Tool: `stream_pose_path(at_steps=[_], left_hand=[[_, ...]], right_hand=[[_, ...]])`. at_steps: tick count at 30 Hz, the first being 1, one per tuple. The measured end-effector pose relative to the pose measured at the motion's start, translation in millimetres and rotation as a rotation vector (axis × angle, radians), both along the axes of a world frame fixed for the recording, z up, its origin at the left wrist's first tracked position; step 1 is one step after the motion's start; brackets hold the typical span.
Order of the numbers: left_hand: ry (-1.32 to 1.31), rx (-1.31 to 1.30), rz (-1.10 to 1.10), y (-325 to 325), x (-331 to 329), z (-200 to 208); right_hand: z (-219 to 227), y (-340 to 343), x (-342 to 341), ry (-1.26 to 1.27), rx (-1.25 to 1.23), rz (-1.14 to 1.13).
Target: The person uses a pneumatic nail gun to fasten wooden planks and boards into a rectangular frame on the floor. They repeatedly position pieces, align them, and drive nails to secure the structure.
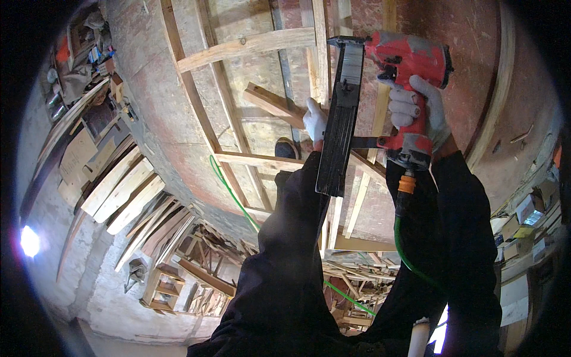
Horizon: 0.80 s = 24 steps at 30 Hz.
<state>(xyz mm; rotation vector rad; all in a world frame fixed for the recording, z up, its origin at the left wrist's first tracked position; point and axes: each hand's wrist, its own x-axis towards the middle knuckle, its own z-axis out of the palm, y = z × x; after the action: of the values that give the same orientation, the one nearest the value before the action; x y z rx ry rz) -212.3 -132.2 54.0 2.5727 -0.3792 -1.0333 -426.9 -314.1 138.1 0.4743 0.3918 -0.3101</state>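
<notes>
A red and black nail gun [410, 59] is in my right hand [416, 110], whose white-gloved fingers wrap round its handle. Its long black magazine [339, 119] slants down in front of the wooden frame. A green air hose [399, 238] runs from an orange fitting [407, 183] at the gun's lower end. My left hand [315, 122], also gloved, is closed on a wooden strip [275, 106] that lies diagonally across the frame. The magazine partly hides the strip and that hand's wrist. Near the gun's nose stands a lengthwise wooden rail [321, 53], joined by a crosspiece [250, 47].
The frame lies on a worn reddish-brown board surface [148, 95]. Another stretch of green hose [229, 190] crosses at the left. Curved light boards [119, 184] lean along the left wall. Piled wood scraps [351, 271] lie behind my legs. A dark shoe [286, 149] shows between the frame's strips.
</notes>
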Motion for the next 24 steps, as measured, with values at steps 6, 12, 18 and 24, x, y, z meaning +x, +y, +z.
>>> stream_pose_path(at_steps=[6,12,18,24], left_hand=[[-0.071,0.07,-0.046,-4,-1,1],[0.223,-0.115,0.442,-13,0,14],[0.452,-0.318,0.645,-5,-5,11],[0.431,-0.363,0.362,12,7,5]], right_hand=[[2,0,1,-0.013,-0.024,-0.043],[22,-12,-4,0.269,-0.031,0.011],[18,-17,-32,0.752,-0.203,0.182],[18,-14,-19,1.243,-0.278,0.169]])
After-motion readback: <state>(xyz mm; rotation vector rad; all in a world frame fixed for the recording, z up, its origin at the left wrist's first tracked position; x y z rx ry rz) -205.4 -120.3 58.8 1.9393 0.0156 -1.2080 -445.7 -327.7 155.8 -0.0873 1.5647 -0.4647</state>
